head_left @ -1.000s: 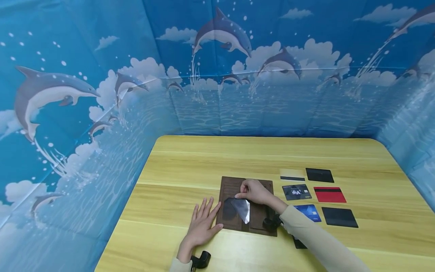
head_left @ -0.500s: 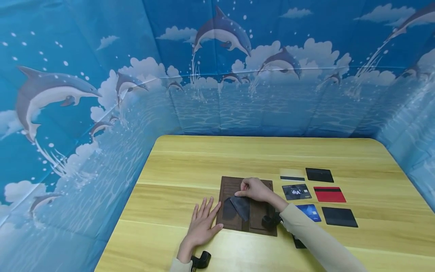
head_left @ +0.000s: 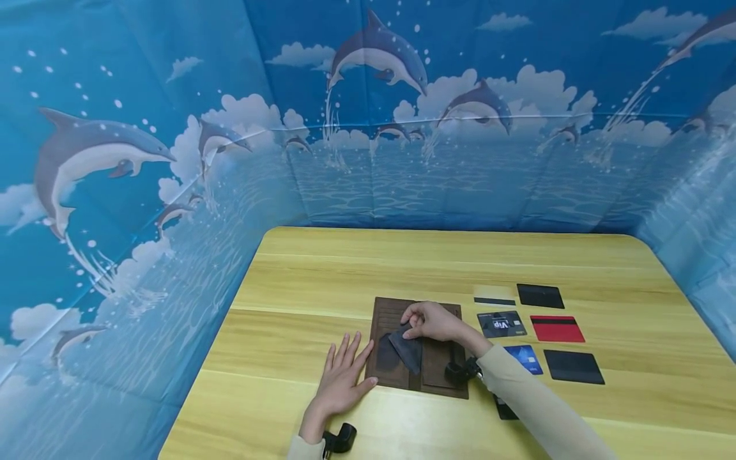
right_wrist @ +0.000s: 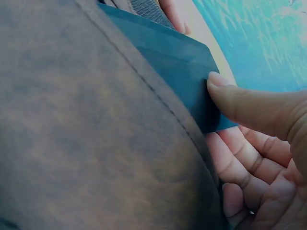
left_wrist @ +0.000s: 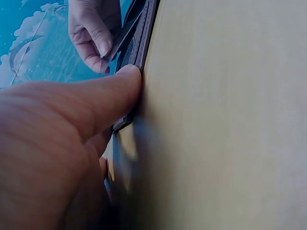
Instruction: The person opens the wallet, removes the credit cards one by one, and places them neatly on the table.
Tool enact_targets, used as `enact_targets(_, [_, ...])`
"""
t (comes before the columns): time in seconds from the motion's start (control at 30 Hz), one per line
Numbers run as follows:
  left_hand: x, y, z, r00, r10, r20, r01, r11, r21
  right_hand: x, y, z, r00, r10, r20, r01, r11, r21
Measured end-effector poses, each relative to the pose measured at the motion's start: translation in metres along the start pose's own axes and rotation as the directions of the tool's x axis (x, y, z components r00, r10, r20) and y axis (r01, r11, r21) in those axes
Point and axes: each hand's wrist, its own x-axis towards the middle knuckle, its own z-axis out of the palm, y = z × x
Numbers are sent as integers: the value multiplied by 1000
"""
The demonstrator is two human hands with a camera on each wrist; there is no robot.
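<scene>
A brown wallet (head_left: 384, 314) lies opened flat on the wooden table. My left hand (head_left: 341, 383) rests at its left side with fingers spread and straight; in the left wrist view the thumb (left_wrist: 120, 84) touches the wallet's edge. Above the wallet's middle, my right hand (head_left: 434, 322) pinches a dark card (head_left: 409, 358) between thumb and fingers. The card is tilted over the left half. Seen from the right wrist, the card (right_wrist: 168, 72) is partly hidden behind a stitched leather edge (right_wrist: 110, 120); whether it sits in a pocket I cannot tell.
To the right lie several cards: white with a black stripe (head_left: 494, 295), black (head_left: 540, 296), a VIP card (head_left: 501, 324), red (head_left: 556, 329), blue (head_left: 526, 359) and another black one (head_left: 574, 367). A dark card (head_left: 506, 409) is partly under the right sleeve (head_left: 540, 402). A dolphin-print curtain (head_left: 356, 179) surrounds the table.
The bright glare on the card is gone and it looks dark. The right thumb and fingers have shifted slightly on its upper edge. The left hand and wallet stay put.
</scene>
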Motion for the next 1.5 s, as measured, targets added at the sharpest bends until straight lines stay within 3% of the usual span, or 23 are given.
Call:
enact_targets(0.17, [0,0,0,1000,-3,10,3,1000,-2,-2,3,2,998,-39,-55,35,997,-62])
enact_targets(0.33, [0,1,0,1000,-2,7,2,1000,-4,-2,6,5,989,-27,-148,15,996,-85])
enact_targets(0.63, [0,5,-4,1000,-4,14,4,1000,-4,-3,7,4,934,72,-351,-80,997,-7])
enact_targets(0.97, [-1,14,-16,999,6,31,-5,999,-51,-10,3,-4,911,143,-387,-148,989,17])
enact_targets(1.23, [-1,14,-16,999,-1,32,3,999,-53,-20,-1,-12,914,215,-344,-161,970,181])
enact_targets(1.4, [0,14,-16,998,-21,59,23,999,-28,-31,-5,-19,904,249,-347,-165,953,254])
enact_targets(1.5, [-1,13,-14,999,-9,45,10,999,-30,-40,-7,-23,897,256,-359,-138,936,323])
